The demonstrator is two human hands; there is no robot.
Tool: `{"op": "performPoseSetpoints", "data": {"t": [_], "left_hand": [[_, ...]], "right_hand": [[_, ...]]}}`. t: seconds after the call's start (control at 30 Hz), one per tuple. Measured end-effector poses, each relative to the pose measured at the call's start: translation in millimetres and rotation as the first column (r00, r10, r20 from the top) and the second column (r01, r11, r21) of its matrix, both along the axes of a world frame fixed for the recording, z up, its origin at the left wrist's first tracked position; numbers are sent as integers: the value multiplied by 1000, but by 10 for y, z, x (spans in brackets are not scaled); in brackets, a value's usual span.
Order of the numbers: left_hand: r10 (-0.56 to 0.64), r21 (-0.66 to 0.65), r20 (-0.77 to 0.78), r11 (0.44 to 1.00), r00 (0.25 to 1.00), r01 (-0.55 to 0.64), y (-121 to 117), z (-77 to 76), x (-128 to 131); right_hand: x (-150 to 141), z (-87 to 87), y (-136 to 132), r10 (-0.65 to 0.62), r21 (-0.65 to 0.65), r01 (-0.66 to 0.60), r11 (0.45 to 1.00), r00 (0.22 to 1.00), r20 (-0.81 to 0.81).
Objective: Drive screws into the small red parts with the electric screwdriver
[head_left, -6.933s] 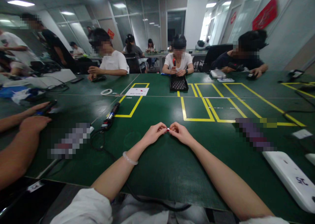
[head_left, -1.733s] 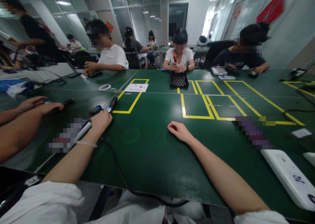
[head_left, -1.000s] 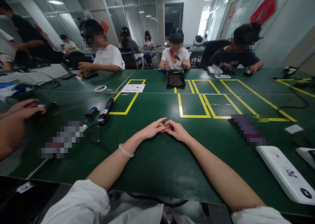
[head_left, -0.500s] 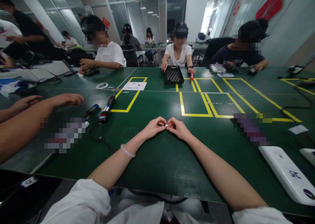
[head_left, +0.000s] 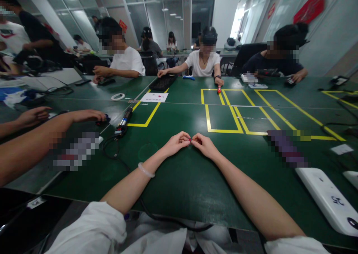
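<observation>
Above the green table (head_left: 179,187), my left hand (head_left: 176,144) and my right hand (head_left: 206,146) meet fingertip to fingertip. Between them is a tiny object with a reddish patch (head_left: 190,139), too small to make out its kind. Both hands are closed in a pinch around it, and the fingers cover most of it. A pale bangle (head_left: 145,170) circles my left wrist.
At left, a co-worker's hand (head_left: 89,116) touches a dark blue item near a black-and-silver cylindrical tool (head_left: 124,120) with a cable. A white power bank (head_left: 327,200) lies at right. Yellow tape (head_left: 223,130) marks the table. Across sits a person by a black tray (head_left: 162,83).
My hands stay almost in place; the tiny object shows red where white showed before. The person across moved the black tray leftward. The co-worker's hand at left reached right onto the dark blue item.
</observation>
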State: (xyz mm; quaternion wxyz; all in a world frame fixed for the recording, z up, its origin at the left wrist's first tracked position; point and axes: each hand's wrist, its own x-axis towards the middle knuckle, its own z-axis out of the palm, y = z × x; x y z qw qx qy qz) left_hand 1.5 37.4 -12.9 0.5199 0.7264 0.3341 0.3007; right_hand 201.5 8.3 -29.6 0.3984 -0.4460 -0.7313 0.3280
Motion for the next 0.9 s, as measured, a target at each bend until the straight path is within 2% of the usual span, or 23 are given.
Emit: {"op": "performPoseSetpoints", "data": {"t": [0.1, 0.37, 0.57, 0.77, 0.9], "left_hand": [[16, 43, -40, 999, 999, -14, -19, 6, 6], [-4, 11, -15, 1000, 1000, 4, 25, -41, -8], [25, 37, -42, 999, 999, -23, 33, -55, -13], [1, -3, -15, 1000, 1000, -1, 40, -79, -19], [-5, 14, -44, 1000, 999, 5, 25, -39, -15]], "right_hand": [[-3, 10, -2, -5, -23, 5, 1000, 1000, -5], [-13, 8, -10, 63, -24, -64, 998, 996, -67], [-8, 3, -6, 44, -41, -46, 998, 997, -62], [-15, 31, -13, 25, -28, -26, 999, 999, -34], [-13, 22, -2, 13, -5, -13, 1000, 1000, -9]]}}
